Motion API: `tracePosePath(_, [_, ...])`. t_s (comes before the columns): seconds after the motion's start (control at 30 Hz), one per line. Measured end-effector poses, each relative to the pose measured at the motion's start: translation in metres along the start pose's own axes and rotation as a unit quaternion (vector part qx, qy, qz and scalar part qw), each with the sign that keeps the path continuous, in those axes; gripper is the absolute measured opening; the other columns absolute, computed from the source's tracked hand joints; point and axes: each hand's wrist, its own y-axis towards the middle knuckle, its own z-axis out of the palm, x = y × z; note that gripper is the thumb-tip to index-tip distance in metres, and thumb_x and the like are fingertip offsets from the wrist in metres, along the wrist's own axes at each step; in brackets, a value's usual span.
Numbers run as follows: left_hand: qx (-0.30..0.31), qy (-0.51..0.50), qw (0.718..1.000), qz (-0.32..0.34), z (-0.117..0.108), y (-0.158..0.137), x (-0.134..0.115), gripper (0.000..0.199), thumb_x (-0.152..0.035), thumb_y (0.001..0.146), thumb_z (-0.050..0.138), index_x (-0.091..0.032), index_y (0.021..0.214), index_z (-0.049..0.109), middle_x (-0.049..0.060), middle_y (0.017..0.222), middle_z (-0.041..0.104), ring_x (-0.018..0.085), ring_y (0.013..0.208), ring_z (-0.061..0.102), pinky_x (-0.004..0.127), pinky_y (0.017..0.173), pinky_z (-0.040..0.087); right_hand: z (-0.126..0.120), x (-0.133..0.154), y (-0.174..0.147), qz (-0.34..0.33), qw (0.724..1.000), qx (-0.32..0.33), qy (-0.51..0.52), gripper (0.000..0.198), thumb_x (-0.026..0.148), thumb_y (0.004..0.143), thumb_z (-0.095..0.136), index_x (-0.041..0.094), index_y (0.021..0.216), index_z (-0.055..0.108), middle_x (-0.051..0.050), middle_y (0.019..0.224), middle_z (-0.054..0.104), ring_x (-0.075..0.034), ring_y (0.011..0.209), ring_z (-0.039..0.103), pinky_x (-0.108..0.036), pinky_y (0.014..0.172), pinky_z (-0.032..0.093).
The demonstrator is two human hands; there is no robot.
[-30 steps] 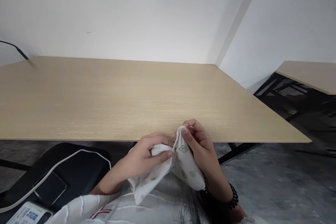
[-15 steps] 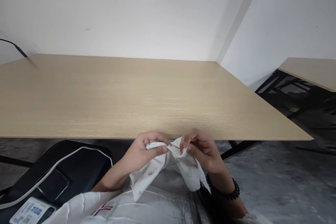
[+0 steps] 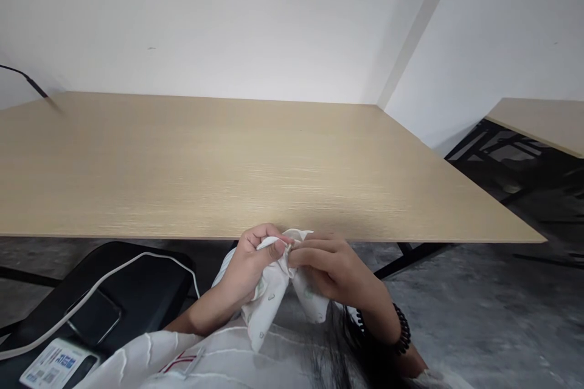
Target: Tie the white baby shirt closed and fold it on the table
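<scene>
A white cloth point(image 3: 267, 304) with small faint printed figures is bunched between my two hands, just past the near edge of the table. My left hand point(image 3: 255, 258) pinches its gathered top, thumb lying over the fabric. Close against it, my right hand point(image 3: 340, 267) has its fingers closed on the same gather; its thumb and part of the cloth are hidden behind those fingers. Two ends of the cloth hang down toward my white shirt. A dark beaded band point(image 3: 401, 329) circles my right wrist.
The light wood table point(image 3: 219, 164) stretches ahead to a white wall. A black case or bag point(image 3: 150, 292) sits lower left, with a white cable point(image 3: 114, 278) across it and a labelled white device point(image 3: 57, 364). Another table point(image 3: 542, 121) stands at the right.
My hands have come closer together, the right one moving left and turning over the cloth. The fabric between them is now more tightly bunched, and its right end hangs further left.
</scene>
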Motion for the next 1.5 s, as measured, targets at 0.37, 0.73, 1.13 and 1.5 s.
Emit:
tracePosePath(0.37, [0.011,-0.062,0.998,0.001,-0.004,0.001,-0.015,0.029,-0.035,0.076,0.079,-0.017,0.076,0.056,-0.006,0.065,0.045,0.006,0.052,0.038,0.018,0.051,0.035,-0.016,0.009,-0.016,0.132,0.988,-0.055,0.059,0.014,0.03,0.09,0.061,0.022,0.099,0.055,0.002,0.075,0.06,-0.011,0.057,0.049,-0.024,0.056,0.038])
tracePosePath(0.73, [0.066,0.313,0.932,0.172,-0.017,-0.003,-0.019,0.02,-0.039,0.091,0.06,-0.019,0.09,0.054,-0.002,0.078,0.05,0.011,0.065,0.045,0.022,0.06,0.038,-0.016,0.008,-0.013,0.122,0.978,-0.15,0.076,0.009,0.021,0.084,0.069,0.021,0.094,0.068,-0.002,0.078,0.06,-0.015,0.069,0.056,-0.027,0.061,0.042])
tracePosePath(1.13, [0.201,0.445,0.81,0.325,-0.012,0.004,-0.017,0.03,-0.022,0.084,0.073,-0.022,0.113,0.068,0.01,0.115,0.059,0.022,0.107,0.061,0.034,0.09,0.052,-0.005,0.026,0.003,0.316,0.864,-0.217,0.327,0.011,0.031,0.095,0.059,0.024,0.103,0.055,0.005,0.073,0.053,-0.009,0.058,0.05,-0.02,0.053,0.04])
tracePosePath(1.5, [0.187,0.385,0.868,0.25,-0.01,-0.002,-0.014,0.014,-0.025,0.095,0.056,-0.017,0.082,0.056,0.001,0.077,0.06,0.012,0.071,0.055,0.024,0.07,0.046,-0.007,0.023,-0.003,0.22,0.94,-0.186,0.183,0.008,0.02,0.094,0.055,0.023,0.098,0.062,-0.001,0.085,0.061,-0.013,0.07,0.056,-0.024,0.063,0.045])
